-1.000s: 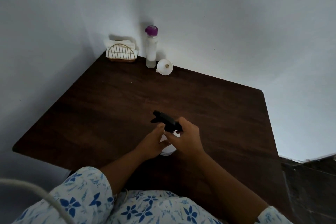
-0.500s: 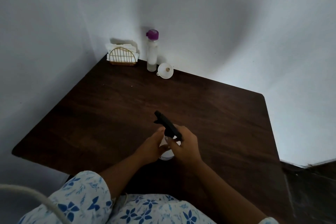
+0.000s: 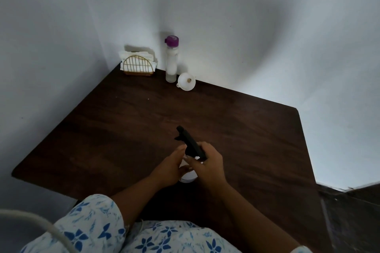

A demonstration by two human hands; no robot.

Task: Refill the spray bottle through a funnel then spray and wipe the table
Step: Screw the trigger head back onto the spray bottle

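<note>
Now the small white plastic spray bottle [image 3: 187, 176] stands on the dark brown wooden table [image 3: 123, 129], close to the near edge and roughly midway along it. The left hand [image 3: 170, 167] is wrapped round the bottle's upper body, fingers curled against its side. The right hand [image 3: 207, 167] is closed round the rear end of the black plastic trigger head [image 3: 190, 144], thumb and fingers pinching it. That trigger head slants up and away from the person, nozzle end furthest out. Both hands cover the neck, so it cannot be told whether the head is seated on the spray bottle or lifted off it. Only a pale sliver of the bottle's base shows between the wrists, and whatever it holds is hidden.

At the far corner, against the pale wall [image 3: 246, 37], three things stand in a row. On the left is a gold wire napkin holder [image 3: 138, 66] with an arched front, packed with white paper napkins [image 3: 125, 55]. Just beside it stands a tall clear bottle [image 3: 171, 63], upright, closed with a purple cap [image 3: 172, 40]. Its upper part looks cloudy white and its base clearer; the fill level cannot be read. Touching or almost touching that bottle's foot, a white plastic funnel [image 3: 186, 81] lies on its side, mouth facing the camera.

A white sleeve with blue flowers [image 3: 88, 224] covers the left upper arm, and a pale cord [image 3: 30, 217] crosses the lower left corner.
</note>
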